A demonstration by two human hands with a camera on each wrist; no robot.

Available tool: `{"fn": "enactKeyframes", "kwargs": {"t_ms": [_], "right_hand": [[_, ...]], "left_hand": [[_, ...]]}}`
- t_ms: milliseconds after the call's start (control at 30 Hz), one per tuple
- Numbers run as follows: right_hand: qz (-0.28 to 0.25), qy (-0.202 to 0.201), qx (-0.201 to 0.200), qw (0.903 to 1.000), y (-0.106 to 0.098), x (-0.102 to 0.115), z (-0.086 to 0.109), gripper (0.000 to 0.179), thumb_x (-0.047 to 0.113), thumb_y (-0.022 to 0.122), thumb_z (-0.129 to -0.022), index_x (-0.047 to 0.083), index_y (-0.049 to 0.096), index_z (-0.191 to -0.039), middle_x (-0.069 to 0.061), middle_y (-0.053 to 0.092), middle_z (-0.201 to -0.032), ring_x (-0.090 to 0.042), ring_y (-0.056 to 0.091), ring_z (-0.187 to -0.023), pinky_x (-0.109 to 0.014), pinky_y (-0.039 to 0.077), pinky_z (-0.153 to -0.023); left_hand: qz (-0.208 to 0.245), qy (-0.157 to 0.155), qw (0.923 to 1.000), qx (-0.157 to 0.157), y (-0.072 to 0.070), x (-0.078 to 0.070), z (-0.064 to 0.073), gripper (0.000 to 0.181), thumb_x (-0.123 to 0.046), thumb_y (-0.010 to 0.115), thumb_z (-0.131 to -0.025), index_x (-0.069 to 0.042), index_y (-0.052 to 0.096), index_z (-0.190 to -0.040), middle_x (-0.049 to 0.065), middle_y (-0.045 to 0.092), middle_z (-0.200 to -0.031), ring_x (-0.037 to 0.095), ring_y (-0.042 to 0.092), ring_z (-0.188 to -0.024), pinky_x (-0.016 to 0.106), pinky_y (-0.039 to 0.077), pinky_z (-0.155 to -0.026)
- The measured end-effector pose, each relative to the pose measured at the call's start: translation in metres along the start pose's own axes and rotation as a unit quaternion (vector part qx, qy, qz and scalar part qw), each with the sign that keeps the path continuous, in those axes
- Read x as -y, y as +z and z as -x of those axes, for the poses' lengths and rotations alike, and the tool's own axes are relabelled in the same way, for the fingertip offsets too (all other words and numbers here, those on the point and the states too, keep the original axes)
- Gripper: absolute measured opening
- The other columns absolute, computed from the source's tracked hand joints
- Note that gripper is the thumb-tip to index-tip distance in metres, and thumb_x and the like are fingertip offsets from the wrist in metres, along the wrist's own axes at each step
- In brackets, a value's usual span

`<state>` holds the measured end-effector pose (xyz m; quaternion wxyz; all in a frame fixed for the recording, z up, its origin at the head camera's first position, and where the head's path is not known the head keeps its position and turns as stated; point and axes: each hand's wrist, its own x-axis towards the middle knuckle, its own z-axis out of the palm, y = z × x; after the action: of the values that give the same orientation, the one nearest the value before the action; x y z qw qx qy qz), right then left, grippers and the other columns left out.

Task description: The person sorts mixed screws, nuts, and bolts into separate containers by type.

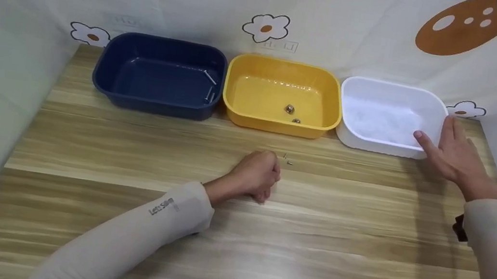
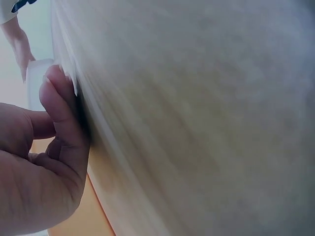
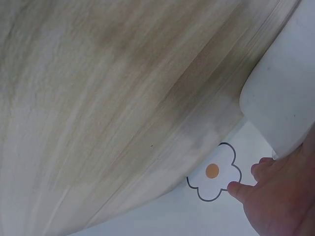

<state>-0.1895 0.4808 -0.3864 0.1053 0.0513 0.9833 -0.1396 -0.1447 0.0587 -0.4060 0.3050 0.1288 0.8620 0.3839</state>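
Observation:
My left hand [image 1: 255, 174] rests on the wooden table with its fingers curled in. Nothing shows between the fingers in the head view or in the left wrist view, where the hand [image 2: 44, 152] lies along the tabletop. Just beyond its knuckles lie two tiny screws [image 1: 289, 163]. At the right, my right hand [image 1: 457, 157] grips the near right corner of a white plastic bin [image 1: 381, 147]. Its thumb reaches over the rim while the fingers lie along the outer side. Inside that bin is a whitish, glossy layer, its detail washed out.
Left of the white bin stands a yellow bin [image 1: 274, 126] holding a couple of round metal nuts [image 1: 289, 109]. A dark blue bin [image 1: 156, 106] beside it contains several metal bolts [image 1: 210, 77]. Behind the row hangs a patterned cloth [image 1: 190, 0]. The wooden table [image 1: 308, 265] extends toward me.

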Motion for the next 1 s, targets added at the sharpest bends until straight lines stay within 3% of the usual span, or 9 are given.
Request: {"fn": "enactKeyframes", "kwargs": {"t_ms": [233, 433, 667, 800, 1000], "right_hand": [[0.008, 0.002, 0.001, 1.0, -0.002, -0.003, 0.001, 0.101, 0.068, 0.025, -0.096, -0.003, -0.025, -0.146, -0.03, -0.023, -0.154, -0.062, 0.001, -0.137, -0.071, 0.006, -0.109], [0.008, 0.007, -0.002, 0.9999, -0.001, -0.001, 0.0, 0.102, 0.069, 0.026, -0.095, -0.002, -0.026, -0.147, -0.03, -0.021, -0.155, -0.062, 0.005, -0.137, -0.071, 0.009, -0.109], [0.01, 0.009, -0.004, 0.9999, -0.001, 0.0, -0.001, 0.103, 0.07, 0.027, -0.094, 0.0, -0.026, -0.148, -0.029, -0.02, -0.156, -0.06, 0.007, -0.138, -0.072, 0.011, -0.108], [0.006, 0.013, 0.004, 0.9999, 0.001, 0.0, -0.002, 0.104, 0.071, 0.026, -0.093, 0.0, -0.026, -0.147, -0.029, -0.021, -0.155, -0.058, 0.003, -0.14, -0.071, 0.01, -0.109], [0.005, 0.016, 0.009, 0.9998, 0.0, 0.0, -0.002, 0.104, 0.072, 0.026, -0.093, 0.001, -0.027, -0.147, -0.028, -0.022, -0.155, -0.057, 0.002, -0.141, -0.07, 0.009, -0.11]], "left_hand": [[0.037, 0.031, 0.9987, 0.02, 0.004, -0.009, 0.002, 0.013, -0.004, 0.054, -0.097, 0.001, 0.064, -0.091, 0.005, 0.058, -0.048, 0.012, 0.054, -0.035, 0.031, 0.053, -0.042], [0.083, 0.046, 0.9954, 0.013, 0.005, -0.039, -0.001, 0.006, -0.008, 0.057, -0.098, -0.003, 0.06, -0.096, 0.007, 0.06, -0.052, 0.014, 0.055, -0.037, 0.04, 0.057, -0.051], [0.132, 0.062, 0.9894, -0.003, 0.006, -0.072, -0.019, 0.006, -0.009, 0.058, -0.098, -0.003, 0.06, -0.096, 0.009, 0.06, -0.054, 0.015, 0.055, -0.037, 0.047, 0.058, -0.061], [0.143, 0.073, 0.9869, -0.012, 0.007, -0.086, -0.03, 0.006, -0.008, 0.056, -0.098, -0.003, 0.059, -0.098, 0.009, 0.059, -0.054, 0.015, 0.056, -0.039, 0.046, 0.058, -0.062], [0.149, 0.077, 0.9853, -0.031, 0.009, -0.104, -0.048, 0.008, -0.01, 0.055, -0.099, -0.003, 0.06, -0.1, 0.009, 0.06, -0.057, 0.016, 0.058, -0.042, 0.029, 0.055, -0.049]]}}
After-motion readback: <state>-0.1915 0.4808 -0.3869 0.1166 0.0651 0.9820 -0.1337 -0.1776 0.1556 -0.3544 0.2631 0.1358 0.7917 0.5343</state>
